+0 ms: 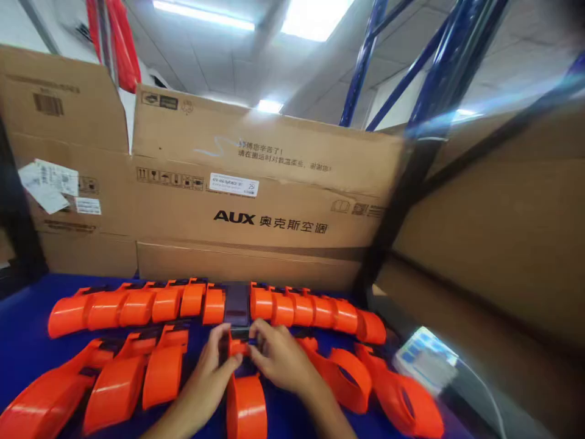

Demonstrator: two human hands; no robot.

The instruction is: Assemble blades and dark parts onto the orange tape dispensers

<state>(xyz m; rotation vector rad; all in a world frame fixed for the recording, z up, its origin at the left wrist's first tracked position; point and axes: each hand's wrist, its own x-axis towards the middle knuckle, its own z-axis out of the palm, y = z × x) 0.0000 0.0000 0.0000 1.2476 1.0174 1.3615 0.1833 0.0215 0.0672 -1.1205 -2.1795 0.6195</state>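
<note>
Near the bottom centre, an orange looped piece (247, 405) has its narrow upper end between my two hands. My left hand (216, 361) is closed on the left side of that end, thumb and fingers bent around it. From the right, my right hand (276, 353) pinches the same end beside a dark part. The loop hangs below my hands toward the front edge of the view. Just beyond my fingers is a dark rectangular block (236, 303).
Orange pieces form a back row (167, 303) on the blue surface (27, 311), with several more at either side of my hands. Cardboard (256, 177) stands behind. A white device (427, 360) with a cable sits right, near a dark blue metal post (411, 146).
</note>
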